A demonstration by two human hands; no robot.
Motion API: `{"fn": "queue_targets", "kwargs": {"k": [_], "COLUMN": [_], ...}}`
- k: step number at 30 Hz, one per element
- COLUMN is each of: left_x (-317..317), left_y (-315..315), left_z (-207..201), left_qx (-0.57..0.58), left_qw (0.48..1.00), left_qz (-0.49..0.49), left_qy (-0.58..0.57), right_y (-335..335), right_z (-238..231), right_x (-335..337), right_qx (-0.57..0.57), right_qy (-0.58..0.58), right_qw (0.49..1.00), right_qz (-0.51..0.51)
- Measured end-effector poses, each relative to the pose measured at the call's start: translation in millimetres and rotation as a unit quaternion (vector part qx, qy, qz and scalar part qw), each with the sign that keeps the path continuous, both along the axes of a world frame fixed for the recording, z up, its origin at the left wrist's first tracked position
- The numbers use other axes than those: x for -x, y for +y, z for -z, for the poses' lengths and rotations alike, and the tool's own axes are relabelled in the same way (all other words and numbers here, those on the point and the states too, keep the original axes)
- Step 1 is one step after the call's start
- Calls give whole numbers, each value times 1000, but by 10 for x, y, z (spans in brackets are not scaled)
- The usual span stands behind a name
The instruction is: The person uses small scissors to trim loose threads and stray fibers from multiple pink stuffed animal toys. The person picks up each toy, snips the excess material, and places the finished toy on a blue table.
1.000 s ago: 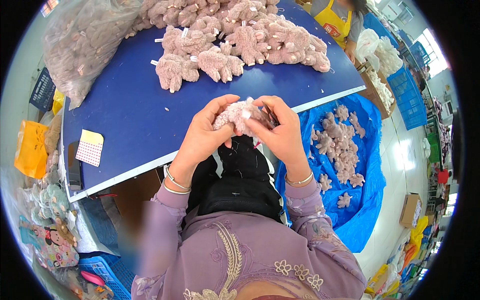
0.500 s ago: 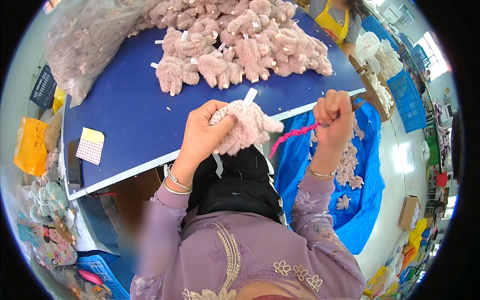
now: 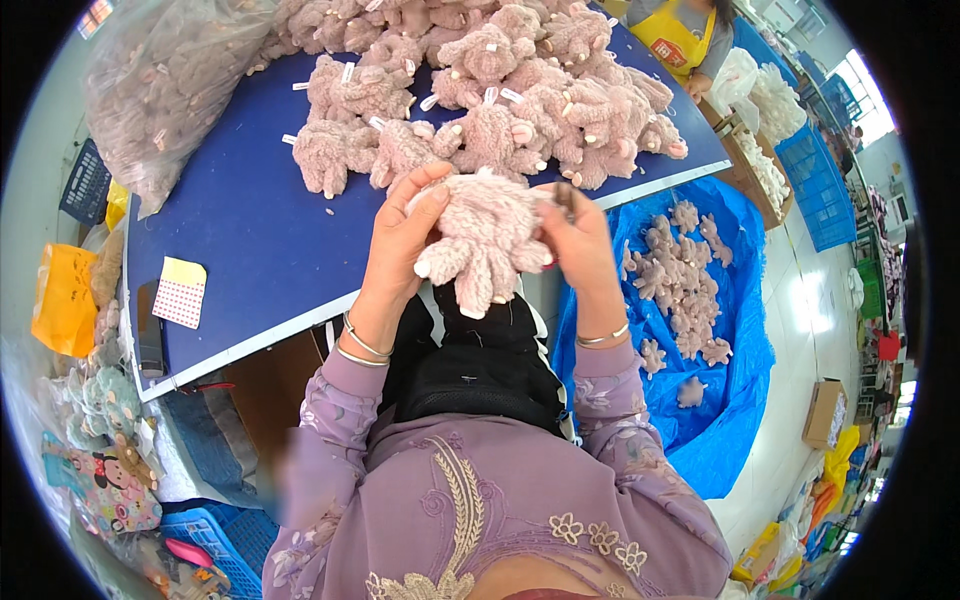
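A small fluffy pale-pink plush toy (image 3: 480, 240) hangs in front of me over the table's near edge, its stubby limbs pointing down. My left hand (image 3: 405, 235) is closed on its left side, thumb in front. At the toy's right side, my right hand (image 3: 582, 240) has its thumb and fingers against the plush. A small dark tool (image 3: 566, 202), smeared by motion, sticks up from that hand; its exact kind is unclear. Just beyond the toy lies a heap of like plush toys (image 3: 490, 60), several with white tags.
A clear bag of plush (image 3: 170, 100) stands on the blue table (image 3: 250, 240) at left, near a sticker sheet (image 3: 181, 292). Right of the table, a blue plastic sheet (image 3: 735, 400) holds loose toys. A person in a yellow apron (image 3: 672, 35) is at the far right.
My right hand has come left and down from the side to the plush toy. The toy has turned, its limbs now pointing down. The bright pink cord from the right hand is mostly hidden now.
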State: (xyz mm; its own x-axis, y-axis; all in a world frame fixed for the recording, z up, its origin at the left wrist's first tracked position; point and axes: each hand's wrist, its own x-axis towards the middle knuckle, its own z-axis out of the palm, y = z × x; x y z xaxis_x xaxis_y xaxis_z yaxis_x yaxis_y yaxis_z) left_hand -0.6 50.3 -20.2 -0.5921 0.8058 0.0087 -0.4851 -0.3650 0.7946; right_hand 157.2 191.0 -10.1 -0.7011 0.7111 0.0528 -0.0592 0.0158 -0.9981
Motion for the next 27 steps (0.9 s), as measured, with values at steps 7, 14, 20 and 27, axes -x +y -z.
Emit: {"fn": "queue_targets", "kwargs": {"k": [7,14,20,27], "left_x": [209,0,-4,-111], "left_y": [15,482,614,500], "left_z": [5,-47,89,97], "left_qx": [49,130,208,182], "left_qw": [952,765,663,817], "left_qz": [-134,-71,-34,-43], "left_qy": [270,627,719,545], "right_y": [713,843,912,720], "right_z": [-290,338,296,230], "right_x": [-973,-342,-60,-335], "right_qx": [61,-262,-354,-207], "right_qy": [479,-62,-256,-109], "right_qw": [876,915,875,959], "right_qz": [-10,299,209,162]}}
